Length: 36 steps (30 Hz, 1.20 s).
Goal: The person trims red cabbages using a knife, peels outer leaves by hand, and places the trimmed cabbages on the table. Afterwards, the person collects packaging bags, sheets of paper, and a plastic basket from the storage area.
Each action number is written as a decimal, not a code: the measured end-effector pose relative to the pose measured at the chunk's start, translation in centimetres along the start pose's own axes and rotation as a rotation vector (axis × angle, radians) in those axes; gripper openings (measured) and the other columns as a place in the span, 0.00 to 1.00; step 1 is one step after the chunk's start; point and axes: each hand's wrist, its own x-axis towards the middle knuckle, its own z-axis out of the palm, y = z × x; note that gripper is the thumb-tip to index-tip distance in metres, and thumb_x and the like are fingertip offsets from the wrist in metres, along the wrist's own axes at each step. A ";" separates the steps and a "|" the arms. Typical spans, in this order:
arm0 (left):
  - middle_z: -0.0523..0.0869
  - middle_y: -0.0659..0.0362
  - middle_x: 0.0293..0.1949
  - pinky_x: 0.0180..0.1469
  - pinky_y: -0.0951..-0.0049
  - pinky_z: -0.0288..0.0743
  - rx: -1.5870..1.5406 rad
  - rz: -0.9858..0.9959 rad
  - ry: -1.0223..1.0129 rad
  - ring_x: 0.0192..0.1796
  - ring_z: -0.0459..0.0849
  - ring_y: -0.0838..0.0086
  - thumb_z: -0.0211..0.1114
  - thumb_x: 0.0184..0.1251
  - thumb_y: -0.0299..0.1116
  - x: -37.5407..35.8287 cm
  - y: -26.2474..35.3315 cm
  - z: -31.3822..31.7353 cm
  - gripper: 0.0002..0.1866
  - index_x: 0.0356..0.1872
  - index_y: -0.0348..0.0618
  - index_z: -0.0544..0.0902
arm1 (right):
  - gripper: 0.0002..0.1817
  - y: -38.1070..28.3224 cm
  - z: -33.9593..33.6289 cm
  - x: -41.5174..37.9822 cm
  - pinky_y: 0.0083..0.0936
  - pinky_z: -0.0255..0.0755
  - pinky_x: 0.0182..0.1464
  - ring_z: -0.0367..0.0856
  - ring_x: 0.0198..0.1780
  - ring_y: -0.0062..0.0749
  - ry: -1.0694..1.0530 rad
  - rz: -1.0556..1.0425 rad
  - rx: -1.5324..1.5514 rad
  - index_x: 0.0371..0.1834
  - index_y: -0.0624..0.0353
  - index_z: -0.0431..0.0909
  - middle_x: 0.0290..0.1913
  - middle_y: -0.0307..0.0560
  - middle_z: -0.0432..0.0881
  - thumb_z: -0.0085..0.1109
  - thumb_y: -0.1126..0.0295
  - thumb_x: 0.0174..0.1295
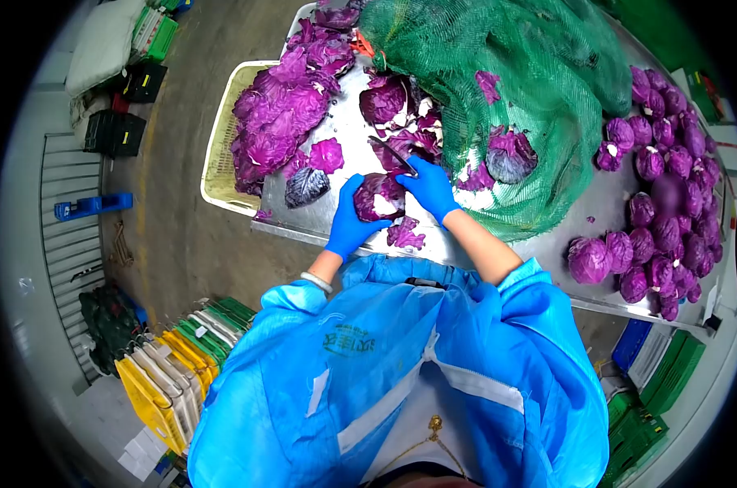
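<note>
My left hand [354,218], in a blue glove, is wrapped round the left side of a red cabbage [378,198] near the table's front edge. My right hand [429,187], also gloved in blue, grips a dark-bladed knife [390,152] at the cabbage's upper right. The blade points up and to the left. A loose purple leaf [405,233] lies just below the cabbage. Behind the hands are another cabbage [383,104] and torn leaves. A dark leaf [307,187] rests to the left.
A cream basket [231,154] at the left edge is heaped with purple leaves [281,114]. Green netting [539,98] spreads over the metal table [580,236], with a cabbage [511,157] on it. Many cabbages [665,232] are piled at the right.
</note>
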 end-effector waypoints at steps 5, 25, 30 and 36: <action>0.69 0.49 0.66 0.69 0.59 0.68 0.053 -0.161 0.087 0.67 0.72 0.58 0.85 0.38 0.46 -0.6 2.7 0.3 0.61 0.74 0.42 0.56 | 0.20 4.1 -0.1 3.4 0.45 0.74 0.47 0.82 0.48 0.56 0.161 0.089 -0.204 0.50 0.57 0.79 0.46 0.59 0.82 0.67 0.60 0.57; 0.82 0.46 0.57 0.60 0.60 0.75 0.234 -0.285 0.035 0.59 0.82 0.56 0.81 0.42 0.54 4.0 5.6 2.7 0.50 0.67 0.42 0.70 | 0.25 -1.0 -2.1 -4.3 0.44 0.77 0.39 0.82 0.40 0.54 0.029 -0.139 -0.346 0.71 0.38 0.66 0.49 0.52 0.78 0.50 0.64 0.70; 0.82 0.46 0.57 0.60 0.60 0.76 0.217 -0.343 0.026 0.58 0.82 0.55 0.81 0.42 0.55 4.9 5.6 2.9 0.49 0.67 0.44 0.71 | 0.21 -1.0 -1.6 -2.3 0.46 0.77 0.40 0.83 0.42 0.53 0.046 -0.090 -0.353 0.67 0.44 0.70 0.50 0.54 0.78 0.47 0.64 0.70; 0.75 0.48 0.65 0.65 0.59 0.72 0.277 -0.131 0.054 0.65 0.76 0.55 0.81 0.42 0.49 2.1 6.6 4.0 0.49 0.68 0.48 0.68 | 0.17 3.5 -2.5 2.3 0.48 0.73 0.51 0.80 0.49 0.60 0.087 0.072 -0.100 0.54 0.58 0.78 0.49 0.62 0.82 0.46 0.64 0.70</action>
